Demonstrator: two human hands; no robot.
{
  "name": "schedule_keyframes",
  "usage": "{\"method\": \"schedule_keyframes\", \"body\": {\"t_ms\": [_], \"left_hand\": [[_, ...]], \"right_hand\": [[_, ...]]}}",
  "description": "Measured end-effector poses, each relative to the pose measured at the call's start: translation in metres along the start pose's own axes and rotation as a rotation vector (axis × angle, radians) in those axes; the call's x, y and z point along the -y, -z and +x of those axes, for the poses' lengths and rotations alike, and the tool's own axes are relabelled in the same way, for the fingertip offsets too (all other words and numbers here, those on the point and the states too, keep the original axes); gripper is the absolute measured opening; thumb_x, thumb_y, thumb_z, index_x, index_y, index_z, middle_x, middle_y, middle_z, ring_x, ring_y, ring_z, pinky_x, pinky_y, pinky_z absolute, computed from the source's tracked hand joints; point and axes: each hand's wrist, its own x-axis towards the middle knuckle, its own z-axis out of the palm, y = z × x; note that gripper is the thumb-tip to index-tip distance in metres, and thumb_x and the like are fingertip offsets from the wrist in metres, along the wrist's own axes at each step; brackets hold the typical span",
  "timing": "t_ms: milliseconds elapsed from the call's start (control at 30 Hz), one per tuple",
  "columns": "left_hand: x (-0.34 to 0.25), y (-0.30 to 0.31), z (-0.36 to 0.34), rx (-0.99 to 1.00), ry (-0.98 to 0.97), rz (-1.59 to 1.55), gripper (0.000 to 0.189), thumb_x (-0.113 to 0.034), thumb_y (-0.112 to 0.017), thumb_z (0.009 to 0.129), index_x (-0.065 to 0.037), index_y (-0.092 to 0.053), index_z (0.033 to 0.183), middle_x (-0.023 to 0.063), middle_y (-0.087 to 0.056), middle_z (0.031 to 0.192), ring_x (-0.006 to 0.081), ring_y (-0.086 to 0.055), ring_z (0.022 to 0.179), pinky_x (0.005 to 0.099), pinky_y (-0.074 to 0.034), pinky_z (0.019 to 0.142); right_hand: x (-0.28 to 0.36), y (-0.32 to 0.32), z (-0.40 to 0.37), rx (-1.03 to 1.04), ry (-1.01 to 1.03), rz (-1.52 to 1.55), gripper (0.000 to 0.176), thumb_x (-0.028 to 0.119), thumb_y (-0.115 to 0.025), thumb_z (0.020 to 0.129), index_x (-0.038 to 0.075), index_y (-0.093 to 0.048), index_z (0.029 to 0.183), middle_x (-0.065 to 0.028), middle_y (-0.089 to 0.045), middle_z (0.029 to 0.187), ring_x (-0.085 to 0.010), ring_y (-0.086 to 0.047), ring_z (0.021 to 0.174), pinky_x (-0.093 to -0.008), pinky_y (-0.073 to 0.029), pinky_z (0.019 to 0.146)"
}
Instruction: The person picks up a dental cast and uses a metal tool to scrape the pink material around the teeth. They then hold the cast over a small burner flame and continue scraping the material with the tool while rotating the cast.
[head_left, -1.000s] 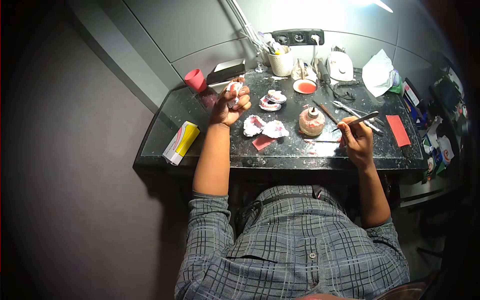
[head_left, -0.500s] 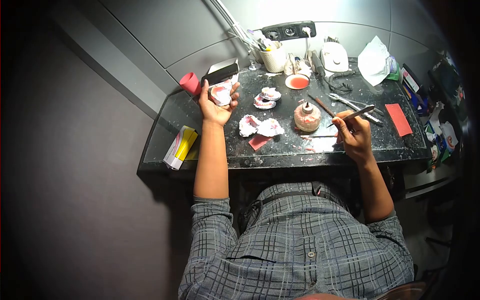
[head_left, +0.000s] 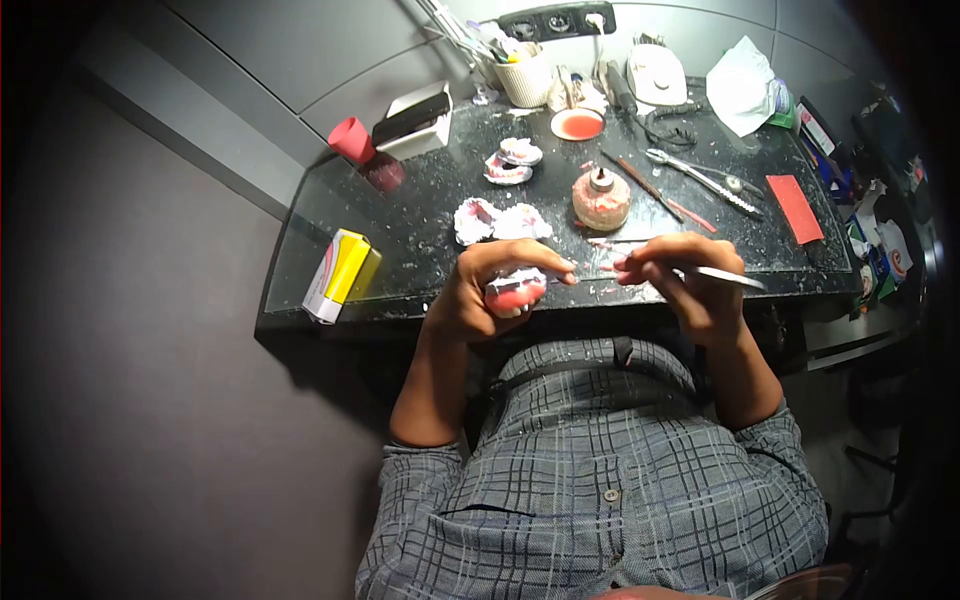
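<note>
My left hand (head_left: 470,300) is wrapped round a dental cast (head_left: 516,292) with pink wax and pale teeth, held at the table's front edge. In my right hand (head_left: 708,295), to the right of it and apart, is a slim metal wax knife (head_left: 735,276); its working end is hidden by my fingers. Behind the hands stands a round spirit lamp (head_left: 602,205), smeared with pink wax. White plaster pieces (head_left: 518,222) lie just beyond my left hand. Farther back rests a pair of casts with pink gums (head_left: 512,165).
A brown-handled tool (head_left: 650,188) and a long silver instrument (head_left: 712,184) lie right of the lamp, near a pink wax sheet (head_left: 795,208). A yellow-and-white box (head_left: 338,277) stands left, a red cup (head_left: 351,140) behind it. At the back are a pink-filled dish (head_left: 578,125) and a tool holder (head_left: 524,80).
My left hand has come from the back left to the front edge with the cast, now turned teeth down. My right hand has shifted slightly toward me, and the wax knife lies flatter.
</note>
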Motion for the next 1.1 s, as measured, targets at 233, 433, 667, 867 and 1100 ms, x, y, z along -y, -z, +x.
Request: {"method": "schedule_keyframes", "body": {"t_ms": [233, 433, 667, 867, 1100], "left_hand": [[-0.017, -0.006, 0.009, 0.144, -0.072, 0.013, 0.032, 0.008, -0.068, 0.076, 0.004, -0.072, 0.108, 0.0149, -0.075, 0.101, 0.0258, -0.073, 0.096, 0.0346, -0.055, 0.087], [-0.015, -0.008, 0.007, 0.171, -0.057, -0.026, 0.037, 0.008, -0.067, 0.070, 0.007, -0.069, 0.108, 0.0169, -0.073, 0.100, 0.0250, -0.072, 0.093, 0.0333, -0.054, 0.083], [-0.008, -0.010, 0.005, 0.176, -0.088, -0.012, 0.041, 0.004, -0.070, 0.066, 0.008, -0.066, 0.107, 0.0155, -0.071, 0.097, 0.0237, -0.070, 0.087, 0.0327, -0.054, 0.080], [-0.004, -0.009, 0.004, 0.179, -0.095, 0.025, 0.042, 0.002, -0.072, 0.066, 0.009, -0.066, 0.107, 0.0157, -0.071, 0.099, 0.0239, -0.070, 0.088, 0.0329, -0.054, 0.081], [-0.004, -0.009, 0.002, 0.184, -0.087, 0.010, 0.044, -0.002, -0.073, 0.067, 0.009, -0.065, 0.109, 0.0154, -0.071, 0.100, 0.0237, -0.070, 0.089, 0.0335, -0.054, 0.082]], "right_hand": [[0.038, -0.014, 0.006, 0.168, 0.245, -0.141, 0.023, 0.001, -0.080, 0.080, -0.001, -0.071, 0.101, -0.0165, -0.075, 0.102, -0.0313, -0.074, 0.099, -0.0436, -0.058, 0.091], [0.039, -0.030, 0.006, 0.180, 0.270, -0.160, 0.020, 0.006, -0.080, 0.081, 0.002, -0.071, 0.098, -0.0153, -0.075, 0.100, -0.0321, -0.073, 0.104, -0.0500, -0.055, 0.098], [0.038, -0.036, 0.005, 0.167, 0.274, -0.161, 0.023, 0.000, -0.080, 0.079, 0.000, -0.070, 0.099, -0.0147, -0.075, 0.099, -0.0325, -0.073, 0.103, -0.0461, -0.058, 0.094], [0.036, -0.037, 0.004, 0.161, 0.275, -0.157, 0.026, -0.002, -0.081, 0.076, -0.001, -0.070, 0.099, -0.0144, -0.075, 0.098, -0.0316, -0.074, 0.102, -0.0448, -0.059, 0.092], [0.036, -0.038, 0.005, 0.157, 0.277, -0.163, 0.025, -0.001, -0.082, 0.076, -0.001, -0.070, 0.098, -0.0139, -0.075, 0.097, -0.0314, -0.074, 0.100, -0.0438, -0.059, 0.092]]}}
